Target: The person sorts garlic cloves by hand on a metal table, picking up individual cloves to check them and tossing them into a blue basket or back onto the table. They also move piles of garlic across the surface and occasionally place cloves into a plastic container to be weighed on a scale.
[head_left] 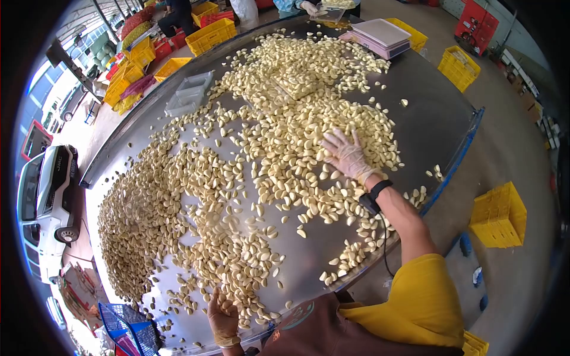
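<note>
Many peeled garlic cloves (285,130) lie heaped and scattered over a metal table (436,127). My right hand (347,157), in a thin clear glove, rests palm down on the cloves with its fingers spread. Near the table's front edge, my left hand (223,320), also gloved, has its fingers curled in against a few cloves; exactly how many is hidden. A darker, denser pile of cloves (136,219) covers the left part of the table.
Clear plastic boxes (190,94) lie at the far left of the table, and a scale (380,35) stands at the far right. A blue basket (127,329) is at the lower left. Yellow crates (499,215) stand around. Another person's gloved hand (312,8) is across the table.
</note>
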Motion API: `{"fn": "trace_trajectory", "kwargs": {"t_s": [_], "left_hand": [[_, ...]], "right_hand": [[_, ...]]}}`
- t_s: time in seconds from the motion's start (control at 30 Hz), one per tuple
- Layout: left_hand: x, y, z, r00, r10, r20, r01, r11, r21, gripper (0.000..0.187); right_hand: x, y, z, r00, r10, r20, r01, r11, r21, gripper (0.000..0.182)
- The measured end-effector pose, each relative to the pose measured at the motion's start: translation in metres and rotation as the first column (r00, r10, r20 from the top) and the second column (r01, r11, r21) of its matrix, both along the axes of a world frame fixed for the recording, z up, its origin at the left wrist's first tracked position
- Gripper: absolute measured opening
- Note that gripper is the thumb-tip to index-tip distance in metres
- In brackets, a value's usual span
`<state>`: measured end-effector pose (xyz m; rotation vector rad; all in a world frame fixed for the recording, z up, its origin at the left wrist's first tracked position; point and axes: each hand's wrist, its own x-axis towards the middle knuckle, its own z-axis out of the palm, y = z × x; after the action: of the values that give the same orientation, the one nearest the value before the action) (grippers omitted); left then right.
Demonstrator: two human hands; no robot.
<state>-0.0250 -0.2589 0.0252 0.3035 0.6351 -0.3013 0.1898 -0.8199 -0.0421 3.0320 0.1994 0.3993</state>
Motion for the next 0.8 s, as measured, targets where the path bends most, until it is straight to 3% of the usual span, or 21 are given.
{"fn": "trace_trajectory", "kwargs": {"t_s": [0.03, 0.1, 0.17, 0.23, 0.3, 0.37, 0.43, 0.5, 0.53, 0.63, 0.7, 0.77, 0.8], "left_hand": [[-0.003, 0.008, -0.008, 1.000, 0.026, -0.008, -0.027, 0.994, -0.107, 0.023], [-0.007, 0.011, -0.010, 0.992, 0.069, -0.108, -0.077, 0.994, -0.077, 0.023], [-0.008, 0.001, 0.007, 0.988, 0.086, -0.125, -0.086, 0.996, 0.009, 0.016], [-0.017, 0.006, 0.006, 0.984, 0.142, -0.112, -0.141, 0.990, 0.011, 0.016], [-0.024, 0.012, -0.002, 0.982, 0.166, -0.096, -0.166, 0.986, 0.005, 0.016], [-0.029, 0.018, -0.018, 0.984, 0.156, -0.084, -0.163, 0.984, -0.079, 0.018], [-0.018, 0.013, -0.021, 0.976, 0.143, -0.165, -0.150, 0.988, -0.034, 0.017], [-0.011, 0.009, -0.015, 0.980, 0.142, -0.142, -0.151, 0.987, -0.055, 0.017], [-0.005, 0.002, 0.003, 0.975, 0.157, -0.154, -0.153, 0.988, 0.039, 0.019], [-0.010, 0.014, 0.009, 0.981, 0.189, -0.040, -0.188, 0.982, 0.027, 0.022], [-0.021, 0.023, 0.012, 0.972, 0.228, -0.058, -0.222, 0.971, 0.093, 0.025], [-0.041, 0.041, 0.001, 0.975, 0.223, 0.005, -0.223, 0.974, -0.023, 0.021], [-0.049, 0.046, 0.001, 0.966, 0.254, -0.043, -0.254, 0.967, 0.022, 0.020]], "right_hand": [[0.011, -0.011, 0.005, 0.997, -0.065, -0.039, 0.064, 0.998, -0.028, 0.060], [0.038, -0.034, 0.006, 0.984, -0.165, -0.071, 0.162, 0.985, -0.052, 0.064], [0.059, -0.038, 0.018, 0.914, -0.350, -0.208, 0.353, 0.935, -0.023, 0.065], [0.075, -0.009, 0.037, 0.755, -0.575, -0.314, 0.597, 0.802, -0.033, 0.066], [0.084, 0.037, 0.033, 0.874, -0.475, -0.099, 0.484, 0.868, 0.110, 0.069], [0.084, 0.088, 0.017, 1.000, -0.014, -0.008, 0.015, 0.977, 0.211, 0.062], [0.089, 0.132, 0.002, 0.961, 0.276, 0.027, -0.278, 0.951, 0.134, 0.059], [0.098, 0.123, -0.007, 0.968, 0.247, 0.037, -0.249, 0.965, 0.086, 0.055], [0.106, 0.108, -0.008, 0.981, 0.192, 0.010, -0.192, 0.979, 0.065, 0.049], [0.118, 0.056, -0.001, 1.000, -0.008, -0.015, 0.008, 1.000, -0.016, 0.038], [0.110, 0.006, 0.016, 0.978, -0.186, -0.096, 0.172, 0.975, -0.142, 0.042], [0.099, -0.014, 0.033, 0.924, -0.363, -0.118, 0.338, 0.921, -0.193, 0.046], [0.099, -0.008, 0.032, 0.933, -0.341, -0.116, 0.315, 0.929, -0.196, 0.046]]}}
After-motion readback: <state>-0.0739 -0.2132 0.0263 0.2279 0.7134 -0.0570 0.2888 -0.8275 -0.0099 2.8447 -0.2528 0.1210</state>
